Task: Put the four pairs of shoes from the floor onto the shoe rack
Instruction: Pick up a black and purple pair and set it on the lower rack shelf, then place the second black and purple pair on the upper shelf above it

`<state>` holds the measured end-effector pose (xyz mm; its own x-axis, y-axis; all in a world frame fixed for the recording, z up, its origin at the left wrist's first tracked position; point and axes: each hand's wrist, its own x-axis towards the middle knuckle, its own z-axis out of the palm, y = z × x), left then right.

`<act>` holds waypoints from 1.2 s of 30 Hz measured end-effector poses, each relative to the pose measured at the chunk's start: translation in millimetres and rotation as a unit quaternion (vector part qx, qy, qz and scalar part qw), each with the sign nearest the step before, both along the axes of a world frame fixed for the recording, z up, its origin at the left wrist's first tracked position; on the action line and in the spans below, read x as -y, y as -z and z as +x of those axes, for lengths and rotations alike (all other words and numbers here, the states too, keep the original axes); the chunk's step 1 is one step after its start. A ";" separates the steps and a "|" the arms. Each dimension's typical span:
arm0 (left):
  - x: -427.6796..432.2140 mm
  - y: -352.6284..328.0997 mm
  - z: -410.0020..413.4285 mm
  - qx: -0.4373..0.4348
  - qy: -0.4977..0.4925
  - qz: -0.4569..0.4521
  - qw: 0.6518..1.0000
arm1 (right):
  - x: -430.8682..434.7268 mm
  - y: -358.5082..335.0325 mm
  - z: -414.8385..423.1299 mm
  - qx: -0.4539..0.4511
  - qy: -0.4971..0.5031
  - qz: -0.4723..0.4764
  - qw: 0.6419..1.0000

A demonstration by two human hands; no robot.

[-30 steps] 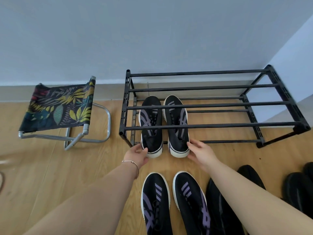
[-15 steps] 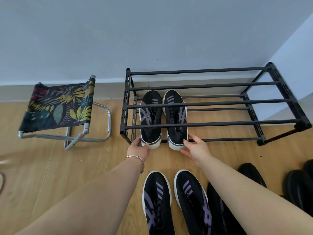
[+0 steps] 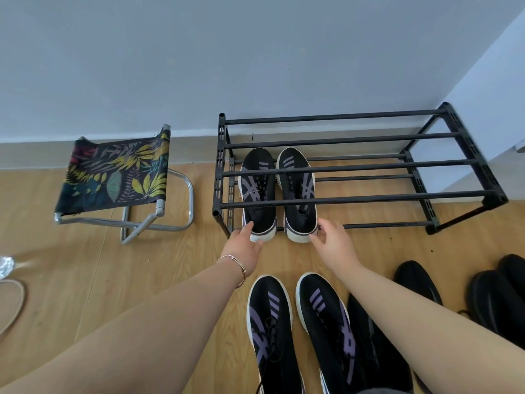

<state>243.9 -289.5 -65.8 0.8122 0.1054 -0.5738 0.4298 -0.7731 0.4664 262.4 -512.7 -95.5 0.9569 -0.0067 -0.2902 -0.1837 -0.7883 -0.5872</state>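
Observation:
A black metal shoe rack stands against the wall. On its lower tier at the left end sits a black pair with purple stripes, the left shoe and the right shoe, toes toward the wall. My left hand holds the left shoe's heel, and my right hand holds the right shoe's heel. A second black and purple pair lies on the floor below my hands. All-black shoes lie on the floor further right, partly hidden by my right arm.
A folding stool with a leaf-print seat stands left of the rack. More black shoes sit at the right edge. The wall corner closes in beside the rack's right end. A pale object lies at the far left.
Both hands have pushed the black and purple pair further in under the rack's top bars, toward the wall. The heels now sit close to the front bar.

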 end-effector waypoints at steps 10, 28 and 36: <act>15.3 -18.8 -58.0 0.050 0.194 0.273 0.941 | 20.7 -20.1 -59.8 0.147 -0.220 -0.244 0.933; 37.9 37.9 -164.4 -0.207 -0.126 -0.042 0.969 | 51.9 21.4 -166.8 -0.139 -0.014 -0.096 0.986; 31.7 40.1 -167.9 -0.152 -0.193 -0.125 0.961 | 42.5 23.2 -158.7 -0.193 0.074 -0.010 0.978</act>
<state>76.1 -321.2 -105.9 0.5308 0.1938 -0.8250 0.8084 -0.4080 0.4243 103.7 -555.2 -118.7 0.7642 -0.1466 -0.6281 -0.5022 -0.7463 -0.4369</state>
